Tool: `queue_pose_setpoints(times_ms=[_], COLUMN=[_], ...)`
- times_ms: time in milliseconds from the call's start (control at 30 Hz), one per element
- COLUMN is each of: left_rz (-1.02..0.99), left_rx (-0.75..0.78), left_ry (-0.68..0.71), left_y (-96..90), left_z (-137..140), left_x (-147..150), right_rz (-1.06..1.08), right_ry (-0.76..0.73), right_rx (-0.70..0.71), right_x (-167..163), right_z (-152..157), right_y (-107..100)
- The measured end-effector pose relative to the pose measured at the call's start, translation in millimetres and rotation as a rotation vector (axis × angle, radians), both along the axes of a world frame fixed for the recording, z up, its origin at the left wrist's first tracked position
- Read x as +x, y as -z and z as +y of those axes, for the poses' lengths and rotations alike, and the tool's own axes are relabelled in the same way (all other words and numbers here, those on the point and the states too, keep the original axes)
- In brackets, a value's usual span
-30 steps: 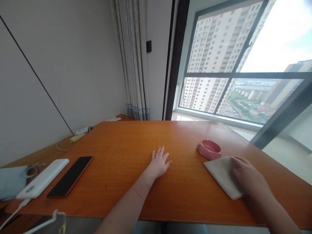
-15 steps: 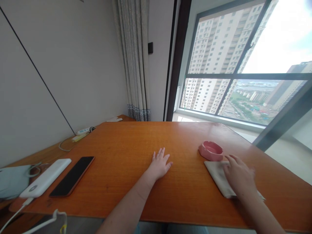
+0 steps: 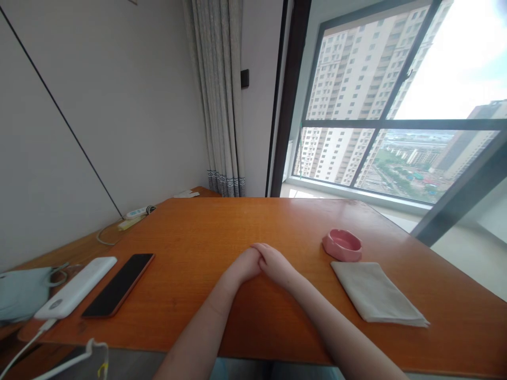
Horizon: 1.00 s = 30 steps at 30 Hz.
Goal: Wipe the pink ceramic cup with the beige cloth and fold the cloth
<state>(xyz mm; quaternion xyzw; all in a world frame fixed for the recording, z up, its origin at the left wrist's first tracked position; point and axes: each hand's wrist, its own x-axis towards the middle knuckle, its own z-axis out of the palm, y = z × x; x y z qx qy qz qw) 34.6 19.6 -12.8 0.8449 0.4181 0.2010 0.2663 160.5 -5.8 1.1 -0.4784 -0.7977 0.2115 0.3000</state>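
My left hand point(image 3: 244, 265) and my right hand point(image 3: 276, 265) meet over the middle of the brown wooden table point(image 3: 190, 237). The right fingers close over the front of the left hand, whose own fingers are hidden. No object shows in either hand. To the right lies a folded light grey cloth point(image 3: 378, 293), flat on the tabletop and apart from both hands. Just behind it stands a pink, angular ashtray-like dish point(image 3: 343, 245).
On the left, a black phone point(image 3: 119, 285) lies beside a white power bank point(image 3: 75, 287) with a cable plugged in. A pale grey pouch point(image 3: 26, 295) is further left. Near the wall is a power strip point(image 3: 135, 214). A window point(image 3: 380, 124) is behind the table on the right.
My right hand has left the grey cloth and come across to the left, onto my left hand. My left hand, spread flat before, is now partly covered. Cloth and dish stay in place.
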Motion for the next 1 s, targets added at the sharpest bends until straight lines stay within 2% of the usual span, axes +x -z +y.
queue_pose_setpoints(times_ms=[67, 167, 300, 433, 600, 800, 1000], left_rz=[0.049, 0.103, 0.059, 0.044, 0.048, -0.027, 0.035], left_rx=[-0.016, -0.102, -0.165, -0.162, -0.134, -0.062, -0.042], left_ry=[0.008, 0.025, 0.032, 0.028, 0.099, 0.067, 0.020], left_y=[-1.6, -2.4, 0.9, 3.2, 5.1, 11.5, 5.3], left_z=[1.9, 2.8, 3.2, 5.5, 7.5, 1.6, -4.0], left_x=[-7.4, -16.1, -15.9, -11.1, -15.8, -22.4, -23.3], right_rz=[0.038, 0.226, 0.408, 0.399, 0.350, 0.306, 0.288], right_ry=[-0.002, 0.026, 0.068, 0.080, 0.069, 0.036, 0.022], right_rx=[-0.024, -0.090, -0.176, -0.202, -0.217, -0.200, -0.184], right_x=[-11.7, -17.7, -13.5, -9.6, -11.8, -16.0, -15.7], right_z=[5.3, 9.0, 10.8, 12.8, 11.7, 8.7, 8.3], right_y=[6.8, 20.0, 32.1, 32.0, 28.5, 27.2, 29.4])
